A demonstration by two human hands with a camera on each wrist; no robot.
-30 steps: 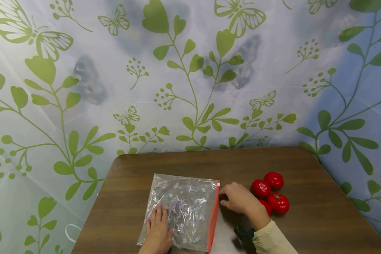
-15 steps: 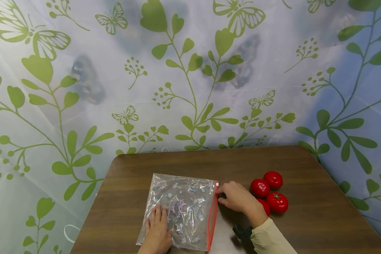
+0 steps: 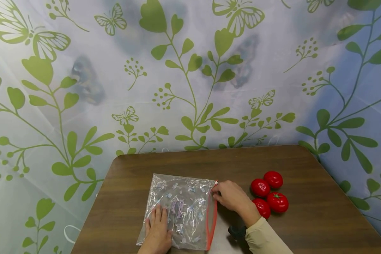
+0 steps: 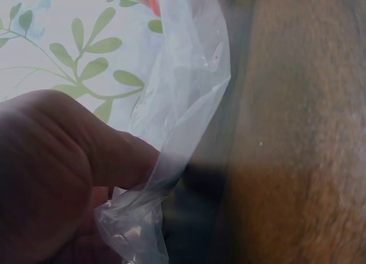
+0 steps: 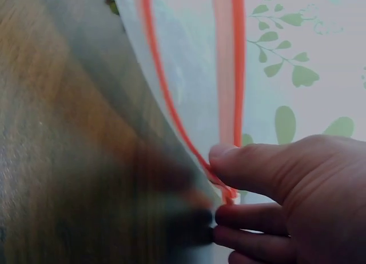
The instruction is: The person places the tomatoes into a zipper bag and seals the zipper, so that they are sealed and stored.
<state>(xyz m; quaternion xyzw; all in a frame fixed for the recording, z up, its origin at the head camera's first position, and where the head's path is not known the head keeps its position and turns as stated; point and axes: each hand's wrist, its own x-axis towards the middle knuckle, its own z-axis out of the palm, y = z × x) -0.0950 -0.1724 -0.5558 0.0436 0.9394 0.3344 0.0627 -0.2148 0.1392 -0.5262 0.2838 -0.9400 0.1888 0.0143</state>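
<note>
A clear plastic bag with small printed shapes lies flat on the table, its red zip edge on the right side, parted into a loop. My left hand rests on the bag's lower left with fingers spread straight. In the left wrist view the thumb of that hand touches crumpled film. With thumb and fingers, my right hand pinches the top corner of the zip edge. The right wrist view shows the right hand at the meeting point of two red strips.
Several red tomatoes sit together right of my right hand, one close beside the forearm. A black object is at the right wrist. The wooden table ends at a patterned cloth behind.
My right hand has moved left onto the bag's top right corner and now pinches it. The red zip edge has parted wider. The left hand stays in place.
</note>
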